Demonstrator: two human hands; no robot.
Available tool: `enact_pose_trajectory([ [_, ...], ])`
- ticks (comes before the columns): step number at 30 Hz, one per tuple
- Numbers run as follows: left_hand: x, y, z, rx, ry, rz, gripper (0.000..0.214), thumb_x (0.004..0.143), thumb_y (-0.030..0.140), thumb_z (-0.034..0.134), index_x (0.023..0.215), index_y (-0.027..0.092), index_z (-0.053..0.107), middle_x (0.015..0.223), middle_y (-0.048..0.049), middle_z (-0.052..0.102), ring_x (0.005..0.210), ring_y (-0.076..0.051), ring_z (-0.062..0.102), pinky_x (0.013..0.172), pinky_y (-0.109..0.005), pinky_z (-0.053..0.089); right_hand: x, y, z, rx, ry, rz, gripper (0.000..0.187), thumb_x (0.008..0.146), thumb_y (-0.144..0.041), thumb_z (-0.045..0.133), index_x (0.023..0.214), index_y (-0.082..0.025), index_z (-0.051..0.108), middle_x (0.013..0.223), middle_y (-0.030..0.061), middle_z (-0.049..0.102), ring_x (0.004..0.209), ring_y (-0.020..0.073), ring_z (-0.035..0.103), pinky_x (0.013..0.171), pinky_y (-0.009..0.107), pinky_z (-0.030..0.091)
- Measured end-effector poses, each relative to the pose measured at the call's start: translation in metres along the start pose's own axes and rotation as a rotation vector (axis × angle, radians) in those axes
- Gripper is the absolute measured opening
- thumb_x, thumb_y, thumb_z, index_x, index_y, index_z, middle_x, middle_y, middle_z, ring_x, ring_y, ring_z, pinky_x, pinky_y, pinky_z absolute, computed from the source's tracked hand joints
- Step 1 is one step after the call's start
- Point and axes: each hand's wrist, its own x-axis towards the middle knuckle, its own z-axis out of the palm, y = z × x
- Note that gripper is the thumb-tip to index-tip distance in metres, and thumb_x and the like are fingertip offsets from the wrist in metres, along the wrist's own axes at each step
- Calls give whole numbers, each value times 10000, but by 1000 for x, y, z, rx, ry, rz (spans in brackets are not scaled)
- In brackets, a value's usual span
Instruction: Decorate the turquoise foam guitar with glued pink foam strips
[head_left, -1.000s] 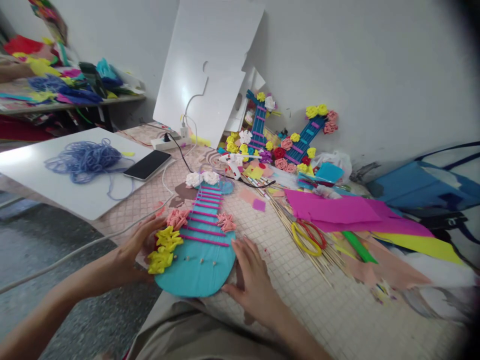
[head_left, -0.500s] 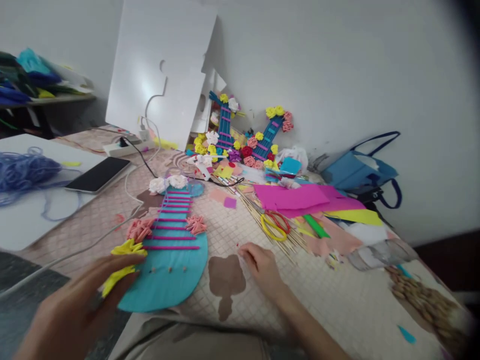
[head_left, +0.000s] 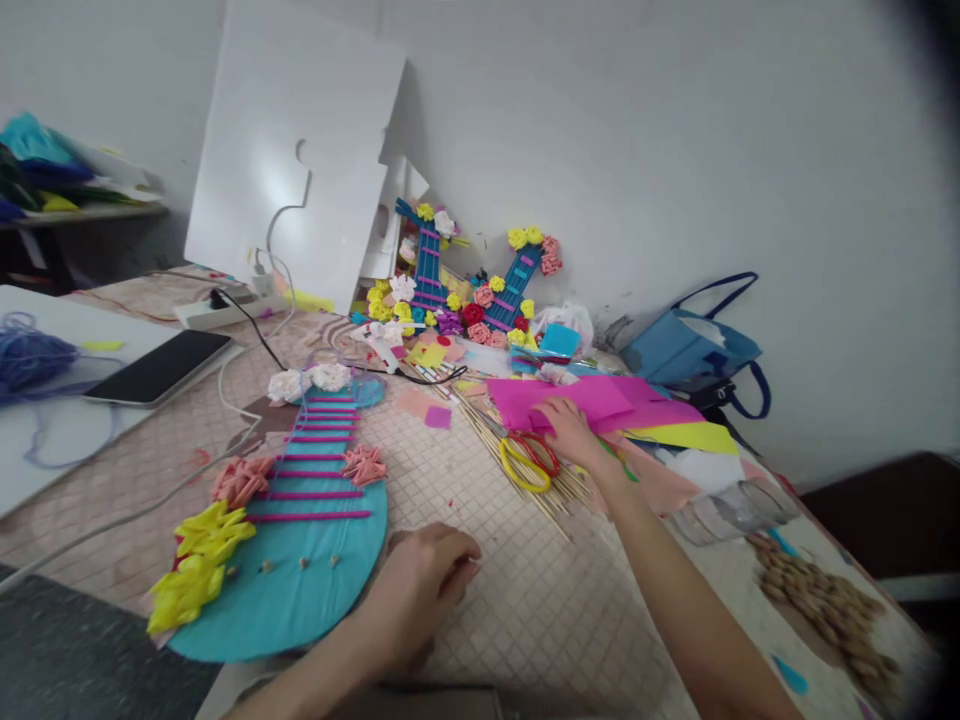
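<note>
A turquoise guitar-shaped craft lies on the tiled tablecloth, with pink sticks across its neck and yellow, pink and white paper flowers along its edges. My left hand rests on the table against the craft's right edge, fingers curled in, nothing visible inside them. My right hand reaches far out. Its fingers lie flat on the magenta sheets, just right of the red and yellow scissors and a spread of wooden skewers.
Similar flowered crafts lean on the wall beside a white board. A phone, blue yarn and a power strip with cables are at left. A blue bag and a tipped clear jar are at right.
The view swung right. My left hand left the yellow flowers and went to the craft's right edge, curling shut. My right hand moved away from me onto the magenta sheets.
</note>
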Motion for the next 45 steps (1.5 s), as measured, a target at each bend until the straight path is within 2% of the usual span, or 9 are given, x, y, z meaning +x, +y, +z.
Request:
enact_pose_trajectory([
  [2,4,1,7,-5,1,-9,205,841,189,497,912,216,688,901,-57,717,859,-198,647,765,-295,485,4,4,1,-57,-17,-28,515,675,-18,537,1164,-170,600,1246,140,571,1193,305,431,943,436,361],
  [8,5,-2,10,-67,37,-9,193,835,183,509,903,208,688,893,-48,719,864,-194,645,767,-294,490,13,12,0,-162,43,-35,191,811,-112,463,874,-144,641,940,141,659,982,270,544,870,388,398],
  [16,0,-3,9,-254,35,-77,154,825,170,529,885,182,670,839,-42,709,780,-168,635,727,-284,485,17,22,-28,-168,328,110,213,876,-245,397,904,-140,581,858,151,645,831,275,582,739,386,441],
  [23,5,-13,17,-808,134,-115,500,868,251,549,1335,233,372,1224,-145,558,995,-188,601,812,-343,512,-59,-59,-19,-172,259,-204,182,917,-268,453,814,-197,585,816,80,654,757,223,609,688,330,447],
  [28,11,-12,13,-912,92,-135,702,902,346,514,1481,254,129,1420,-202,381,1183,-250,533,971,-446,440,-103,-104,5,-68,164,-413,151,912,-158,463,923,-164,613,939,93,679,807,210,636,689,320,485],
  [33,10,-12,8,-666,153,-107,614,901,362,504,1456,221,282,1472,-107,387,1343,-248,366,1122,-436,276,-122,-136,8,100,71,-440,159,923,-155,465,955,-164,621,972,92,671,864,218,630,713,335,520],
  [36,11,-18,7,-510,205,-159,482,880,340,527,1325,157,492,1336,-109,551,1243,-241,483,1076,-407,349,-126,-146,1,183,8,-432,161,929,-178,471,984,-178,622,991,84,668,877,211,632,729,337,533],
  [42,11,-27,2,-314,258,-253,368,808,195,544,1162,118,614,1032,-96,700,886,-220,639,813,-369,502,-91,-93,-24,223,129,-214,182,922,-254,495,1060,-201,603,1038,89,663,1028,242,588,926,435,465],
  [45,8,-28,-3,-310,287,-234,368,808,186,526,1161,128,611,1075,-95,689,944,-219,630,841,-363,492,-70,-59,-34,233,7,-144,281,900,-310,522,1156,-201,562,1168,102,623,1136,262,538,990,471,414],
])
